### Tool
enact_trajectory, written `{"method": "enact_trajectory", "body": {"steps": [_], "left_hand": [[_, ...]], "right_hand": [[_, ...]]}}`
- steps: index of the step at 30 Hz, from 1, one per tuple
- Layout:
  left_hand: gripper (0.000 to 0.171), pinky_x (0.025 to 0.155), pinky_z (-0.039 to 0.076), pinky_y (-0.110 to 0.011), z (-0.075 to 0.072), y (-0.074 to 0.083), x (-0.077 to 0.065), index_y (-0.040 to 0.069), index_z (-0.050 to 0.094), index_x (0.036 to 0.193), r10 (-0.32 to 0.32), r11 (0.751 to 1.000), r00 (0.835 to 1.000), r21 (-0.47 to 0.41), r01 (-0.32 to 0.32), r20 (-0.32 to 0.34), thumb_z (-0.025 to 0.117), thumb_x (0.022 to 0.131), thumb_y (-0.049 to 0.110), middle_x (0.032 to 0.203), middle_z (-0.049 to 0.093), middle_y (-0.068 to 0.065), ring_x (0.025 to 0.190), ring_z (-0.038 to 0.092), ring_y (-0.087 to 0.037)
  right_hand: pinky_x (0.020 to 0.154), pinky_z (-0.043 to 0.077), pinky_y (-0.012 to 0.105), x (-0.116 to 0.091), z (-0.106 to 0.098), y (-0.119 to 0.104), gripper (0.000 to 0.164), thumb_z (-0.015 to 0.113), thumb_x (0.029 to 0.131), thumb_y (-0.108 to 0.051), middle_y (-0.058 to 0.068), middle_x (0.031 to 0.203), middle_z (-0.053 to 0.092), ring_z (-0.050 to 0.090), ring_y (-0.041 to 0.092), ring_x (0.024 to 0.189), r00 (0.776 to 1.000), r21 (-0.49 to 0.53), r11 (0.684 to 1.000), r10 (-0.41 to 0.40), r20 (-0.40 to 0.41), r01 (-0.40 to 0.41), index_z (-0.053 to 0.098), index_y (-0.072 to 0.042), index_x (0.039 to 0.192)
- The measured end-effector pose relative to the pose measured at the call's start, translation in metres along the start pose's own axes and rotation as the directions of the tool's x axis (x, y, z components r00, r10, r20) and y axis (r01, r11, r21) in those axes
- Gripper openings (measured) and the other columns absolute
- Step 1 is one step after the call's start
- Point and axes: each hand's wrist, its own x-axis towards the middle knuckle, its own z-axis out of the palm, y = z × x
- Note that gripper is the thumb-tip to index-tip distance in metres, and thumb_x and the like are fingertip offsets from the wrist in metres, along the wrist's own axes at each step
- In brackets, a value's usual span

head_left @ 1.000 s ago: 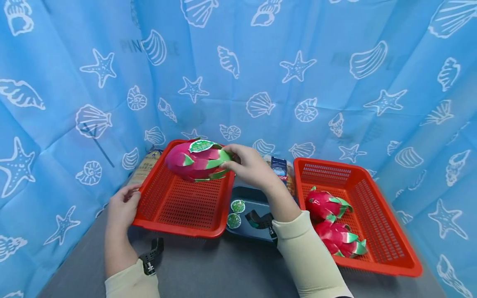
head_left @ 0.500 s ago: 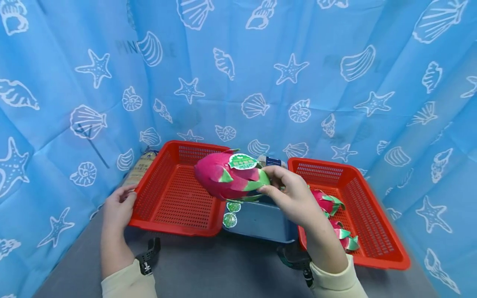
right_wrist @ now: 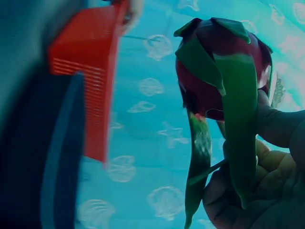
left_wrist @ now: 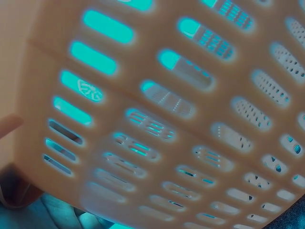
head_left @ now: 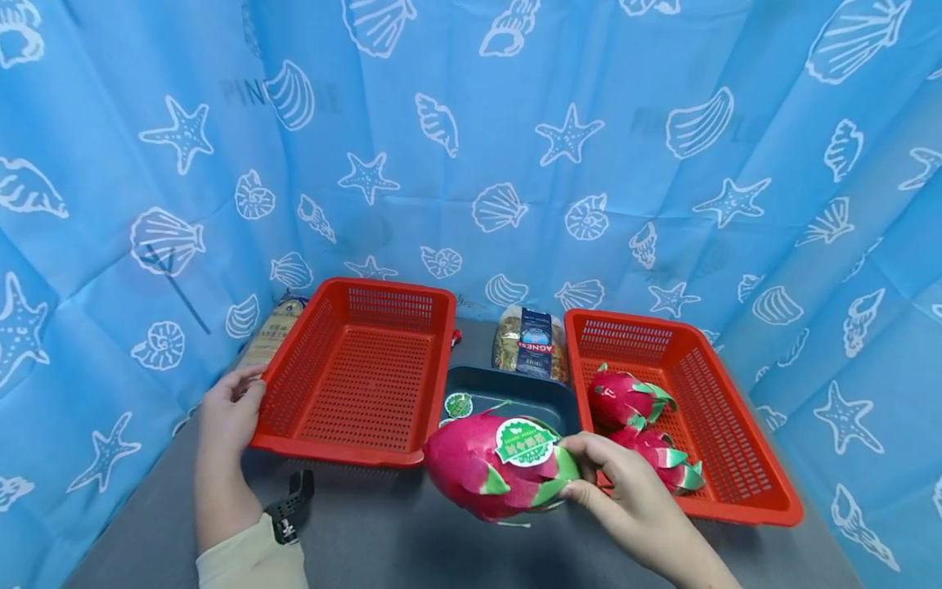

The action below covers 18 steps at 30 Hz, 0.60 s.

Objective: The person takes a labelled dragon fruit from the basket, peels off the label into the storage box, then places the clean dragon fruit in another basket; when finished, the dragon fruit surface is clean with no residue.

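My right hand (head_left: 625, 499) pinches a pink dragon fruit (head_left: 471, 466) by its green leafy end. The fruit lies sideways above the grey tabletop, partly in front of the dark tray, with a round green-and-white sticker (head_left: 526, 442) on it. In the right wrist view, the fingers hold the long green leaves of the dragon fruit (right_wrist: 238, 95). At the left, my left hand (head_left: 230, 409) grips the rim of a red plastic basket (head_left: 353, 454); its slotted wall (left_wrist: 143, 119) fills the left wrist view. Another red basket (head_left: 758, 515) at the right holds two dragon fruits (head_left: 625, 398).
Between the baskets stands a dark tray (head_left: 508, 380), with a green round sticker (head_left: 459, 405) at its left side. A bag of pasta (head_left: 531, 342) stands behind it. A tan package (head_left: 272, 331) lies left of the left basket. A blue shell-patterned curtain (head_left: 471, 164) encloses the table.
My right hand has carried the dragon fruit from above the left basket rightward and down toward the table's front. My left hand keeps its hold on the basket rim.
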Motion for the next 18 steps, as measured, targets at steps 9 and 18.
{"method": "enact_trajectory", "body": {"steps": [9,18], "left_hand": [[0.051,0.070,0.057,-0.027,0.003,0.001,-0.001,0.015,0.048,0.154,-0.039,0.999,0.999,-0.013,0.039,0.001,0.045,0.107,0.034,0.139,0.054,-0.021,0.111,0.060,-0.034],[0.051,0.067,0.054,-0.022,0.001,0.000,-0.001,0.015,0.050,0.153,-0.029,0.999,1.000,-0.015,0.029,-0.002,0.047,0.107,0.036,0.139,0.055,-0.020,0.110,0.060,-0.032]], "right_hand": [[0.059,0.048,0.026,-0.031,0.029,0.044,0.030,0.072,0.095,-0.025,-0.005,0.095,0.058,0.056,0.011,0.077,0.964,0.103,0.981,0.141,0.224,-0.167,0.065,-0.010,0.121],[0.065,0.048,0.025,-0.023,0.056,0.069,0.033,0.078,0.092,-0.032,-0.006,0.097,0.062,0.056,0.011,0.081,0.890,-0.015,0.940,0.328,0.315,-0.341,0.068,-0.014,0.117]]}}
